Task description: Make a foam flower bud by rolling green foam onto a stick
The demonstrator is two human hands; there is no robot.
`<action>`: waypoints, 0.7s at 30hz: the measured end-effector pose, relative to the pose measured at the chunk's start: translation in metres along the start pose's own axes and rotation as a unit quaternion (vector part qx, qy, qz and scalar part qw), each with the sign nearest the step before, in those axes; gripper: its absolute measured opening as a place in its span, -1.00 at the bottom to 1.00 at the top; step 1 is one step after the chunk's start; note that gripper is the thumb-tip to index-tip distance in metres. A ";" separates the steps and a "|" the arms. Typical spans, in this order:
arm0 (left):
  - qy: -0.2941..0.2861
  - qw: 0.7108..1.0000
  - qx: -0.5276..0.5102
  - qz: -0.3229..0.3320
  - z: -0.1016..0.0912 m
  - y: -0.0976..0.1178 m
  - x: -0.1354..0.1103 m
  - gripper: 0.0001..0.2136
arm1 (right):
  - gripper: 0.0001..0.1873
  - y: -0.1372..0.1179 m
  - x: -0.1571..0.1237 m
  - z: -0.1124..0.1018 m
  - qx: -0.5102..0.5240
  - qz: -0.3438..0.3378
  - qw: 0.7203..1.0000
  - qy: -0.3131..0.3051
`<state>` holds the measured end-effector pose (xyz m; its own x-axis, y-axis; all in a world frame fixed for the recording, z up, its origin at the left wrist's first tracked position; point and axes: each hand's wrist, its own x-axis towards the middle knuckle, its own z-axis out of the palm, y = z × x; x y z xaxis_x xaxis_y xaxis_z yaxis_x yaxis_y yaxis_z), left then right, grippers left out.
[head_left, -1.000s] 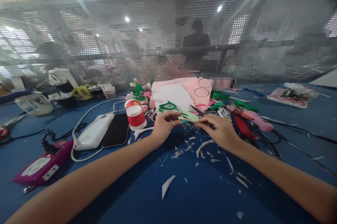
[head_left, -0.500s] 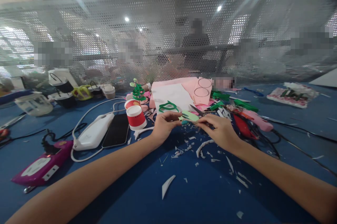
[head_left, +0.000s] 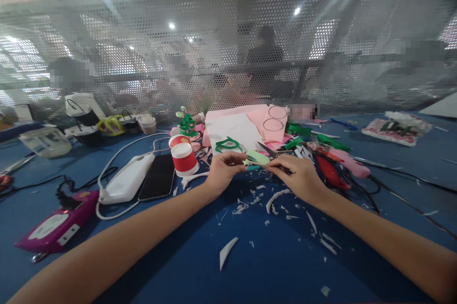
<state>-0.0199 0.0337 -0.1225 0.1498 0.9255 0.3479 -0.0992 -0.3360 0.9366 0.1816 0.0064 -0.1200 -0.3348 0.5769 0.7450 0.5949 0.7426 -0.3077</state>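
My left hand (head_left: 225, 171) pinches a small light green piece (head_left: 257, 157) of paper or foam between thumb and fingers. A pale star-like tip (head_left: 246, 162) shows at its fingertips, and a teal edge (head_left: 253, 168) lies just below. My right hand (head_left: 298, 175) is closed around dark scissors (head_left: 268, 150), with one pointed blade slanting up and left beside the green piece. The scissors' handles are mostly hidden by the fingers. Behind the hands, a green strip loop (head_left: 228, 144) rests on a white sheet (head_left: 233, 128).
Red-and-white paper cups (head_left: 184, 160), a black phone (head_left: 157, 178), a white power bank (head_left: 126, 180) and a purple power strip (head_left: 59, 223) stand left. Right are a pink glue gun (head_left: 348, 162) and cables. White scraps (head_left: 227, 252) litter the blue table (head_left: 271, 275); a perforated screen (head_left: 214, 56) rises behind.
The light green piece has turned slightly between my hands, and the dark line across it no longer shows. Both hands stay nearly in place.
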 end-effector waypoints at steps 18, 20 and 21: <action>-0.005 1.000 0.009 0.003 -0.001 -0.002 0.001 -0.78 | -0.87 -0.001 0.000 0.000 0.006 0.005 1.000 -0.007; -0.004 1.000 0.015 0.004 -0.001 -0.002 0.001 -0.77 | -0.88 0.000 0.000 0.000 0.005 0.003 1.000 -0.006; -0.004 1.000 0.015 0.003 -0.001 -0.001 0.001 -0.76 | -0.88 0.000 0.000 0.000 0.005 0.003 1.000 -0.005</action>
<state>-0.0205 0.0353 -0.1234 0.1569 0.9219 0.3542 -0.0705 -0.3473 0.9351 0.1817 0.0068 -0.1204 -0.3380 0.5845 0.7376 0.5896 0.7424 -0.3181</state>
